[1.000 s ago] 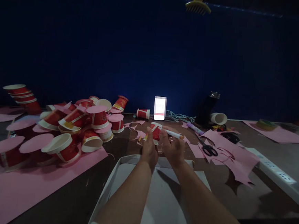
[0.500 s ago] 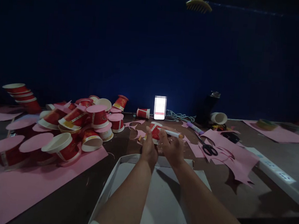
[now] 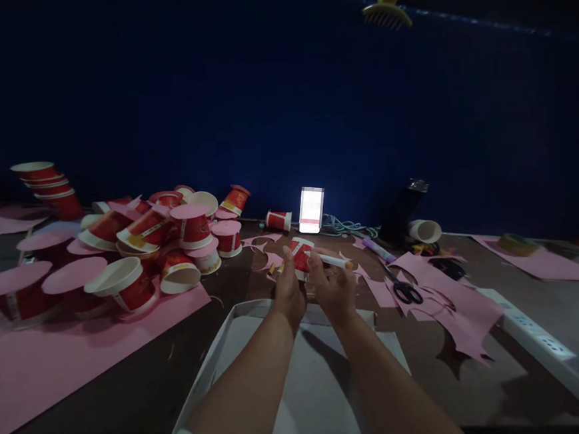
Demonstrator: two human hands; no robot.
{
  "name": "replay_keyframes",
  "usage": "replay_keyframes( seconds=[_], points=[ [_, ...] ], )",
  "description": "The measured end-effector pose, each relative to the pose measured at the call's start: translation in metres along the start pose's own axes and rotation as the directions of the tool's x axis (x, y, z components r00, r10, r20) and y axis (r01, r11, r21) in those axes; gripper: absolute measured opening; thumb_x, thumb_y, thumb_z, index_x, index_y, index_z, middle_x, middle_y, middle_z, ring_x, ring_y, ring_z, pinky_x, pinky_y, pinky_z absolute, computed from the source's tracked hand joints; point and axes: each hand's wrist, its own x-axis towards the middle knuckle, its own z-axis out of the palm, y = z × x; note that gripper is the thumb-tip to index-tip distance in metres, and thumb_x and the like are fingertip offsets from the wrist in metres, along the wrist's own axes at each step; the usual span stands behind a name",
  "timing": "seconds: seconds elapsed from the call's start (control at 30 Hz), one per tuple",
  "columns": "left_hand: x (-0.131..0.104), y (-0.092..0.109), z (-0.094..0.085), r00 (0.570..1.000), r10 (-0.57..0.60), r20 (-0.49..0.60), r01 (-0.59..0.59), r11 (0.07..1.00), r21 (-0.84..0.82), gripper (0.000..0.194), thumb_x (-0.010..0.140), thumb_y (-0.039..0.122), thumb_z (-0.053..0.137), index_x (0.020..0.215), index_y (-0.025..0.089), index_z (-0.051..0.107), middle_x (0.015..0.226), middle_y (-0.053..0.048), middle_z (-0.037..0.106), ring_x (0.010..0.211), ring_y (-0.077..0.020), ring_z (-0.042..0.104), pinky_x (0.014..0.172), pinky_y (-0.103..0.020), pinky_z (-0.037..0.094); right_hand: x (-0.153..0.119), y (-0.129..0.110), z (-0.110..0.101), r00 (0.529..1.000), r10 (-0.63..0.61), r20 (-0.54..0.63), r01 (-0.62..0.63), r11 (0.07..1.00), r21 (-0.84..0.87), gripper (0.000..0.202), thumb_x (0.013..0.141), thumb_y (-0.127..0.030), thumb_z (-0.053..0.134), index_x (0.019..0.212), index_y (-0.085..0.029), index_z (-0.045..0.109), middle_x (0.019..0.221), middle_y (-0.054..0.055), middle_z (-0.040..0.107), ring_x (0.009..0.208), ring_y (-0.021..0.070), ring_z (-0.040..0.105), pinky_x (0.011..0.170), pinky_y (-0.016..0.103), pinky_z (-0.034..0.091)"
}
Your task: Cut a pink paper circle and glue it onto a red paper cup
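Observation:
A red paper cup [image 3: 301,253] with a pale band is held in the middle of the view, above the far edge of a white box lid [image 3: 307,379]. My left hand [image 3: 290,287] is wrapped round its left side, thumb up. Against the cup's right side, my right hand [image 3: 335,287] is closed on a white pen [image 3: 333,260] with an orange end pointing right. The pen's other end lies by the cup and cannot be made out.
Red cups [image 3: 141,225], several topped with pink discs, pile up at left on pink paper [image 3: 82,368]. Scissors [image 3: 408,292], pink scraps [image 3: 456,300], a glue stick [image 3: 378,251] and a power strip [image 3: 526,329] lie right. A lit phone [image 3: 311,210] stands behind.
The whole view has shifted very slightly. Both hands keep their hold on the cup and the pen, with hardly any movement.

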Motion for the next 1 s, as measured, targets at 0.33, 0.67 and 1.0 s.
replay_keyframes(
  seconds=[0.33,0.67,1.0],
  points=[
    [0.0,0.001,-0.002,1.0,-0.028,0.007,0.029,1.0,-0.011,0.049,0.073,0.061,0.057,0.092,0.016,0.065,0.09,-0.008,0.068,0.089,-0.0199,0.065,0.079,-0.029,0.05,-0.001,-0.004,-0.001,0.999,0.031,0.042,-0.029,0.998,-0.046,0.028,0.088,-0.038,0.047,0.091,-0.022,0.069,0.085,0.006,0.071,0.085,0.0206,0.065,0.079,0.033,0.048],
    [0.001,0.006,-0.002,0.991,-0.13,0.039,0.133,0.987,-0.092,0.051,0.079,0.062,0.046,0.09,0.017,0.066,0.087,-0.008,0.069,0.086,-0.0209,0.065,0.078,-0.033,0.051,0.0,0.003,0.0,0.995,0.101,-0.025,-0.098,0.99,0.101,0.027,0.088,-0.036,0.047,0.089,-0.021,0.069,0.079,0.004,0.071,0.077,0.018,0.065,0.073,0.03,0.05],
    [0.002,0.007,-0.003,0.975,-0.219,0.021,0.22,0.972,-0.08,0.055,0.078,0.064,0.044,0.094,0.015,0.066,0.092,-0.009,0.069,0.088,-0.0206,0.064,0.078,-0.032,0.05,0.005,0.007,-0.002,0.997,0.053,-0.054,-0.047,0.993,0.105,0.023,0.086,-0.034,0.05,0.093,-0.021,0.069,0.085,0.006,0.071,0.081,0.0188,0.065,0.08,0.034,0.05]
  ],
)
